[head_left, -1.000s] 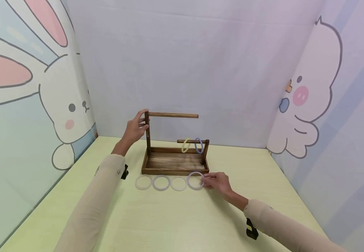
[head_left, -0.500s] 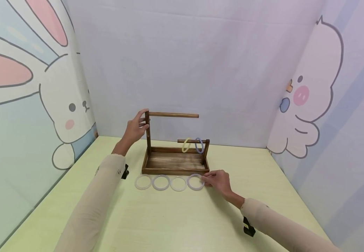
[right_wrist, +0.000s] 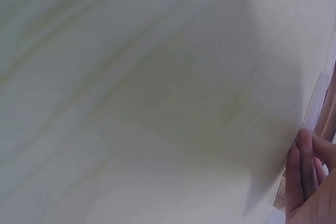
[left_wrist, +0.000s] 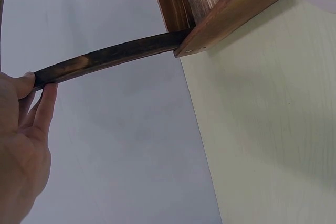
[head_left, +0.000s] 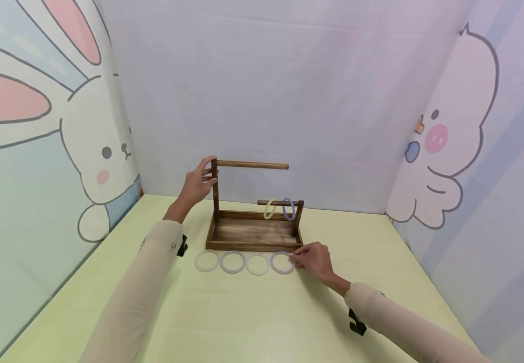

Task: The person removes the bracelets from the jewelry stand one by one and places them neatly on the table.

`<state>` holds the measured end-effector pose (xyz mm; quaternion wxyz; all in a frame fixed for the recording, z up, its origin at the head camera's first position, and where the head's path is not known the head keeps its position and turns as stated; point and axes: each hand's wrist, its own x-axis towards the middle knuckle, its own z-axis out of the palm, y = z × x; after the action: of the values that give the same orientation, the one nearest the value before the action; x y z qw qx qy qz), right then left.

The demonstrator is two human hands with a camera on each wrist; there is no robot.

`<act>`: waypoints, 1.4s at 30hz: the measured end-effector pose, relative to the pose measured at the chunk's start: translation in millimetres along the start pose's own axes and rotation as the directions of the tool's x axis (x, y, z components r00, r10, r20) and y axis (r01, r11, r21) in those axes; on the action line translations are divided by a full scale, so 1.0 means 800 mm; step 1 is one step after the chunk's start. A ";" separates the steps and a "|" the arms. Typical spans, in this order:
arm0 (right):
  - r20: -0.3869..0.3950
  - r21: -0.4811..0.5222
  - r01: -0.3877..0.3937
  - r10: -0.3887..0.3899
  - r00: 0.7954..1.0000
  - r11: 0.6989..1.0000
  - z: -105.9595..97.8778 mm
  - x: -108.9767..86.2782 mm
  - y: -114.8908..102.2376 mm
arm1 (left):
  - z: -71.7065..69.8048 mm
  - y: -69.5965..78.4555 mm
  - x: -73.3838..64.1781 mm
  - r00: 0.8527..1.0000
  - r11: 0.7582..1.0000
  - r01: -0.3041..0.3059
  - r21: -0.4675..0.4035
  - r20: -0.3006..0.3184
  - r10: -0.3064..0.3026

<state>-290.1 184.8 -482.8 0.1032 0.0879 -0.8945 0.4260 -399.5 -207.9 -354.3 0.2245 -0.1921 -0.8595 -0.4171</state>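
Observation:
A dark wooden bangle stand [head_left: 253, 247] has a tray base, a tall post [head_left: 215, 189] with a long upper bar [head_left: 253, 165], and a short post with a lower bar. My left hand [head_left: 195, 186] grips the tall post near its top, thumb and fingers on opposite sides, as the left wrist view [left_wrist: 23, 140] also shows. On the lower bar hang a yellow bangle [head_left: 269, 208] and a blue bangle [head_left: 288, 209]. Several pale bangles lie in a row before the tray. My right hand [head_left: 315, 259] pinches the right edge of the rightmost, a lilac bangle [head_left: 282, 272].
Left of the lilac bangle lie a clear whitish bangle [head_left: 257, 274], a pale lavender bangle [head_left: 233, 271] and a whitish bangle [head_left: 207, 270]. The pale yellow table [head_left: 244, 322] meets a grey cloth wall [head_left: 334, 126] behind. Cartoon-printed side walls flank it.
The lilac bangle, slightly tilted up a second ago, now lies flatter in line with the others, right fingers still on it. The left hand stays on the post. The head view shifts slightly.

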 end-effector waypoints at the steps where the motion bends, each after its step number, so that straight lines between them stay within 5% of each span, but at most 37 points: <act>1: -0.002 -0.009 0.004 -0.004 1.000 1.000 0.000 0.001 0.000 | 0.000 0.000 0.000 1.000 1.000 -0.001 -0.001 0.001 0.001; 15: 0.034 0.027 -0.021 0.020 0.999 0.999 -0.005 0.000 -0.005 | -0.002 0.002 0.000 1.000 1.000 -0.010 0.007 0.009 0.010; 42: -0.041 -0.058 0.175 -0.177 0.983 0.983 -0.008 0.008 -0.012 | -0.002 0.002 -0.001 1.000 1.000 0.006 -0.015 0.019 -0.005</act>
<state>-293.0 183.1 -470.0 0.1632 0.1539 -0.8918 0.3929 -397.8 -208.1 -352.9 0.2138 -0.1953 -0.8589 -0.4224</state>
